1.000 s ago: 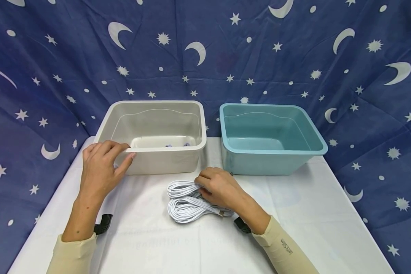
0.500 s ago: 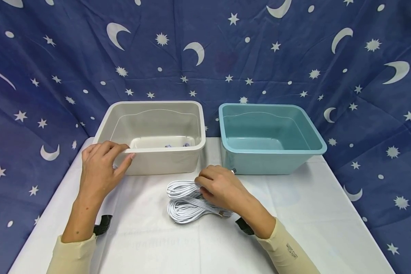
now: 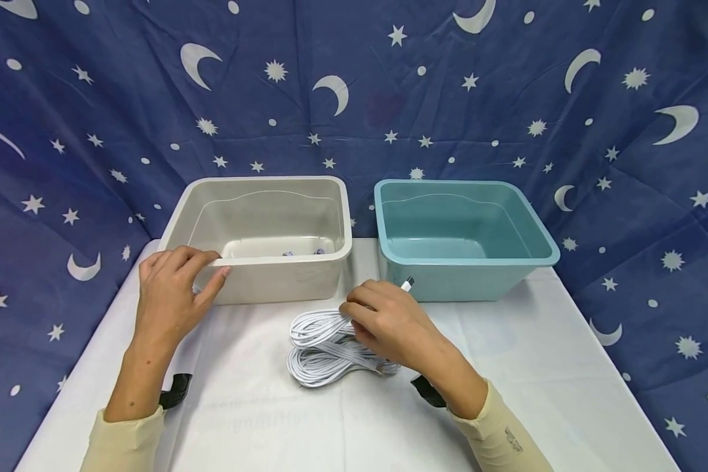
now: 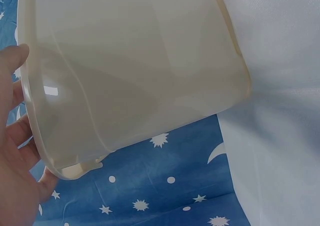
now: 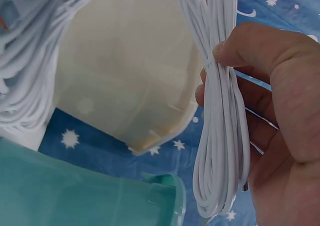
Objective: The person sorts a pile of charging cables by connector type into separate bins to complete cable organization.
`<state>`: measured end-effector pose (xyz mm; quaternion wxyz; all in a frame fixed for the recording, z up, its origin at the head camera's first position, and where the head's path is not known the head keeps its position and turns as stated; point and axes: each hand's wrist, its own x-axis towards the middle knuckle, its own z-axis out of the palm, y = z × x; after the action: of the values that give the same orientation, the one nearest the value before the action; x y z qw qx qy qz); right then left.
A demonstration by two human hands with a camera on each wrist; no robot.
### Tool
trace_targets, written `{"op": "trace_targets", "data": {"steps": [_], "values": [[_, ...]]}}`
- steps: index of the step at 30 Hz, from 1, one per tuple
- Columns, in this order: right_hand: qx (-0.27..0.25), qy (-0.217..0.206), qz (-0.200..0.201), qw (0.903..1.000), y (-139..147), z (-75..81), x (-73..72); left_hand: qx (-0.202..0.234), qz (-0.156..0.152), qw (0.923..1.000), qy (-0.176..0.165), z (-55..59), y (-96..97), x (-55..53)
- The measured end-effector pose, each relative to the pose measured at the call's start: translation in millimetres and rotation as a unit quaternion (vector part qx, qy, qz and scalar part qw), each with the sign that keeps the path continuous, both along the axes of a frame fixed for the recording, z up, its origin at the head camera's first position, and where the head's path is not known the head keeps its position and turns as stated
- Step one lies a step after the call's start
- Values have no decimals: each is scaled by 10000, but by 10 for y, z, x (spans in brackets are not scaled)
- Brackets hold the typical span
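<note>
My right hand (image 3: 389, 321) pinches a tied bundle of white cable (image 5: 220, 101) between thumb and fingers, as the right wrist view shows. A connector (image 3: 408, 284) with a dark tip sticks out beyond that hand. Just below the held bundle in the head view lies a second white cable bundle (image 3: 321, 364) on the table, its metal plug near the right end. My left hand (image 3: 174, 288) rests at the front left rim of the grey-white bin (image 3: 277, 260), fingers over the edge and thumb on the outside; the left wrist view shows the thumb (image 4: 19, 56) against the rim.
A teal bin (image 3: 472, 262) stands right of the grey-white one, with a gap between them. Small bluish items (image 3: 318, 251) lie on the grey-white bin's floor. Blue star-and-moon cloth (image 3: 360, 65) hangs behind the white-covered table (image 3: 271, 432).
My right hand has lifted the cable bundle slightly, and its connector now shows beyond the fingers. The other bundle and my left hand stay in place.
</note>
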<state>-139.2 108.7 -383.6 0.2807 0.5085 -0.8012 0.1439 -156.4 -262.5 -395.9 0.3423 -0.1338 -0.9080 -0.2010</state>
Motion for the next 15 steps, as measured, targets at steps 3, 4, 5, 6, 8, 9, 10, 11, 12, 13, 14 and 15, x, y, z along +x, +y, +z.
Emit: {"op": "trace_targets", "data": {"steps": [3, 4, 5, 6, 8, 9, 10, 11, 12, 13, 14, 15], "values": [[-44, 53, 41, 10000, 18, 53, 28, 5, -6, 10000, -5, -3, 0, 1], [-52, 69, 47, 10000, 23, 71, 36, 5, -3, 10000, -9, -4, 0, 1], [-60, 97, 43, 9999, 29, 89, 44, 7, 1, 10000, -13, -4, 0, 1], [-63, 129, 42, 9999, 36, 106, 52, 12, 4, 10000, -20, -4, 0, 1], [-84, 176, 33, 9998, 50, 139, 67, 21, 16, 10000, -34, -4, 0, 1], [-97, 201, 30, 9997, 58, 156, 74, 24, 22, 10000, -41, -3, 0, 1], [-113, 219, 24, 9997, 68, 172, 82, 27, 24, 10000, -47, -3, -1, 1], [-129, 245, 14, 9996, 79, 188, 87, 30, 24, 10000, -48, -2, -1, 0], [-141, 257, 7, 9996, 90, 205, 92, 33, 21, 10000, -46, -2, -2, -1], [-154, 264, -8, 9995, 103, 222, 97, 32, 18, 10000, -40, -1, -2, -3], [-172, 270, -16, 9995, 117, 238, 99, 30, 12, 10000, -31, 0, -3, -5], [-196, 281, -20, 9994, 131, 253, 100, 23, 6, 10000, -21, 0, -3, -7]]}}
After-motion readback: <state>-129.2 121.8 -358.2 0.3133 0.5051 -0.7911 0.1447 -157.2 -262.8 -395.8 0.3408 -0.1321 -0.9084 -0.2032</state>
